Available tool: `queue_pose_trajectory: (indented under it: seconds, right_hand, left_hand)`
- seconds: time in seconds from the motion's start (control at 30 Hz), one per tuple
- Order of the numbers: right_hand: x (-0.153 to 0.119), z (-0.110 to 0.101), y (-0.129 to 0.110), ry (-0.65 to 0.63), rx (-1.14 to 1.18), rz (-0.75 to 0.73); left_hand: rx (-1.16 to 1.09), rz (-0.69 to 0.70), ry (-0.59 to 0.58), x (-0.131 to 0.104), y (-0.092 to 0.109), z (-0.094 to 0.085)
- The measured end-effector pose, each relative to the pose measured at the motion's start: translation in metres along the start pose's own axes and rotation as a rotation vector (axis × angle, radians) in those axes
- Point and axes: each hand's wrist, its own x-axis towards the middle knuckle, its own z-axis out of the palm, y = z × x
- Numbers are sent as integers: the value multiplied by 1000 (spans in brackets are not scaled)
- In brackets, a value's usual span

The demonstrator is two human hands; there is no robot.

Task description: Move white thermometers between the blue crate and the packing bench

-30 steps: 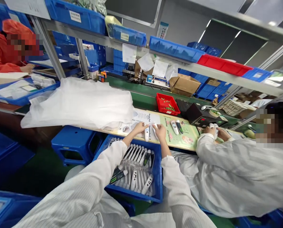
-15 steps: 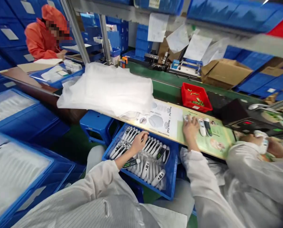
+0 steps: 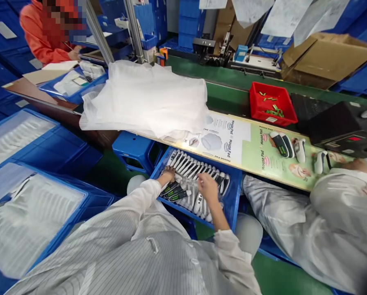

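Head view: at the counter's (image 3: 247, 167) left end, a person in orange (image 3: 49, 49) sits beyond a shallow blue tray (image 3: 75, 95) of papers and small packets. Right of that tray, white sheets (image 3: 152, 98) lie in a loose pile reaching the near edge, with a blue stool (image 3: 132, 149) below. Below the near edge, right of the stool, a blue bin (image 3: 237, 194) carries white and dark handheld devices (image 3: 188, 166), many in a slanting row along its far side. The left hand (image 3: 168, 174) reaches down among them by the bin's left edge; whether its grip is wide, narrow or holding one, I cannot tell. The right hand (image 3: 208, 188) is over the right half, fingers curled; its grip looks narrow, its contents unclear. Farther right, a red bin (image 3: 257, 111) of small green pieces sits behind a green mat (image 3: 277, 164) bearing more devices, near a co-worker's hand (image 3: 357, 164) at the right.
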Motion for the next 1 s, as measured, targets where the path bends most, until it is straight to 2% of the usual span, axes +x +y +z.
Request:
queue_pose_trajectory:
  seconds: [0.07, 0.1, 0.13, 0.2, 0.3, 0.43, 0.53, 0.63, 0.73, 0.8, 0.9, 1.0]
  right_hand:
    - [-29, 48, -30, -313, -48, 170]
    - [-41, 64, -37, -388, -81, 256]
    - [-50, 75, -40, -407, -120, 340]
    - [-61, 86, -35, -351, -203, 504]
    - [-66, 83, -19, -273, -273, 710]
    - [-66, 77, -8, -272, -255, 800]
    - [-69, 80, -1, -218, -212, 891]
    - [-71, 83, 9, -113, -21, 1001]
    - [-71, 83, 17, -63, 136, 1008]
    - [-68, 83, 18, -50, 220, 954]
    - [-63, 82, 14, 23, 365, 855]
    - [-63, 80, 9, 131, 494, 772]
  left_hand:
    - [48, -14, -15, -1, 2, 1]
    - [72, -16, -9, -4, 2, 0]
    - [89, -8, 10, -9, 1, 0]
    - [111, 13, 65, -22, -4, -1]
    - [114, 19, 123, -40, -9, -3]
    - [96, 32, 132, -51, -5, -12]
    - [14, 138, 179, -52, -4, -21]
    - [-277, 266, 233, -53, -2, -24]
    - [-692, 248, 342, -62, 7, -16]
    - [-1035, 203, 379, -70, 21, -8]
    - [-1545, 108, 323, -83, 49, 3]
    - [-1779, 34, 302, -96, 78, 8]
